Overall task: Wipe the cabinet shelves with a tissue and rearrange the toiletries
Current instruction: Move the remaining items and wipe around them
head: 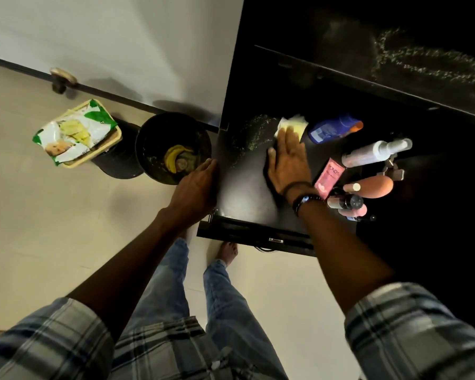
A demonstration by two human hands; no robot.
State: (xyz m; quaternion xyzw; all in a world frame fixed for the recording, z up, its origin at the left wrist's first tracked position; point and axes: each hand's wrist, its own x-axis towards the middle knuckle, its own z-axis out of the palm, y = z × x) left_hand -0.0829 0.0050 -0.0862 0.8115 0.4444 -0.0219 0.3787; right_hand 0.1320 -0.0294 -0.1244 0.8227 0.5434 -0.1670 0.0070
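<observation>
My right hand [287,163] lies flat with straight fingers on a pale yellow tissue [292,124], pressing it onto the dark cabinet shelf [242,193]. A dusty, speckled patch [251,134] lies just left of the tissue. My left hand [198,187] rests on the shelf's left edge. Toiletries stand crowded at the right: a blue bottle [332,128], a white spray bottle [376,153], a pink Pond's tube [329,178], an orange bottle [373,186] and a dark-capped bottle [346,202].
A black bin [148,144] holding a banana peel stands on the floor left of the cabinet. Beside it, a pack of wipes [74,133] sits on a tray over a second black bin. An upper shelf [395,58] with dust trails overhangs. A drawer [252,237] is open below.
</observation>
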